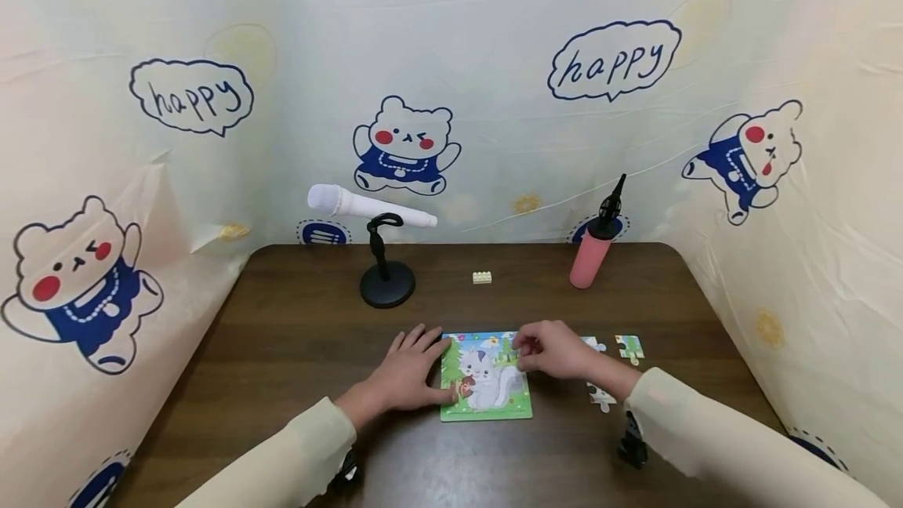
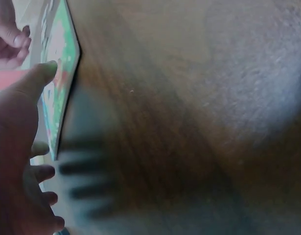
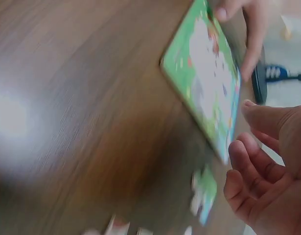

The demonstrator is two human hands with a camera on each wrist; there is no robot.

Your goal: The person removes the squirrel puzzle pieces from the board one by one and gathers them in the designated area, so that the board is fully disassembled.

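A square jigsaw puzzle board [image 1: 504,408] with a green edge and a white, bushy-tailed cartoon animal lies on the table. Over its left edge rests my left hand [image 1: 407,376], fingers spread, with the thumb [image 2: 46,73] on the picture. My right hand [image 1: 555,350] hovers at the board's upper right edge, its fingers loosely bent. In the right wrist view a gap shows between thumb and fingertips [image 3: 238,154], with nothing held there. Loose jigsaw pieces lie right of the board: one green and blue piece [image 1: 630,347], one pale piece [image 1: 601,397] and another partly behind my right hand.
Behind the board stand a white microphone [image 1: 353,205] on a black stand [image 1: 387,285], a small cream toy brick [image 1: 482,277] and a pink hand pump [image 1: 589,259] with a black nozzle. A printed curtain [image 1: 494,45] surrounds the brown table [image 1: 296,351].
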